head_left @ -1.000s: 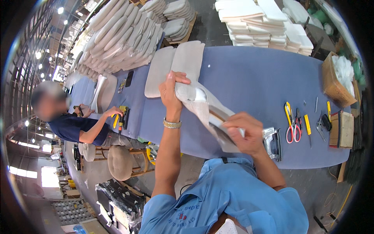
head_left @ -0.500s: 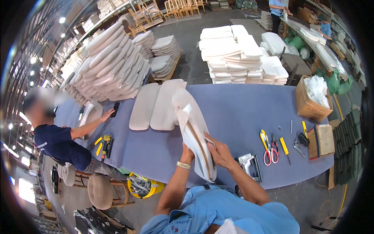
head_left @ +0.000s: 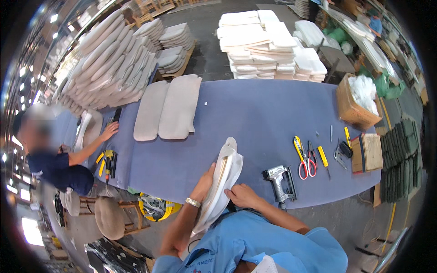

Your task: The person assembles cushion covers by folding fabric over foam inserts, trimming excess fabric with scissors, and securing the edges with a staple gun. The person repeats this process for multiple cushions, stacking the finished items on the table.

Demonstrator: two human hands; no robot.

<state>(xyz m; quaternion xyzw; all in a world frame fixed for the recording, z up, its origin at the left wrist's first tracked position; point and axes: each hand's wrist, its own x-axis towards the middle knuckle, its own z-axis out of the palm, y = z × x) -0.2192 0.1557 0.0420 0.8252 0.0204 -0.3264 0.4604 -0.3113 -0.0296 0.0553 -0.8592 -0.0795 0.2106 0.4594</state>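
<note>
A pale, upholstered chair cushion (head_left: 219, 182) is tilted on its edge in front of my body, showing its underside and a tan strip along its length. My left hand (head_left: 205, 181) grips its left side, the fingers partly hidden behind it. On the other side, my right hand (head_left: 245, 196) is closed on the loose white fabric at the cushion's edge. To the right of that hand, a silver and black staple gun (head_left: 281, 183) lies on the blue-grey table (head_left: 255, 118). Two beige cushions (head_left: 180, 107) lie flat side by side farther off.
Red-handled scissors (head_left: 302, 159), pliers (head_left: 312, 152) and a yellow-handled tool (head_left: 323, 157) lie to the right. A carton of white stuffing (head_left: 357, 107) stands at the far right. At left, a co-worker's hand (head_left: 109, 131) rests by a black object. Cushion stacks (head_left: 259, 45) rise beyond.
The held cushion has come nearer my body and turned more edge-on, away from the two flat cushions. My right hand has shifted down its edge. A small white scrap now shows on the table.
</note>
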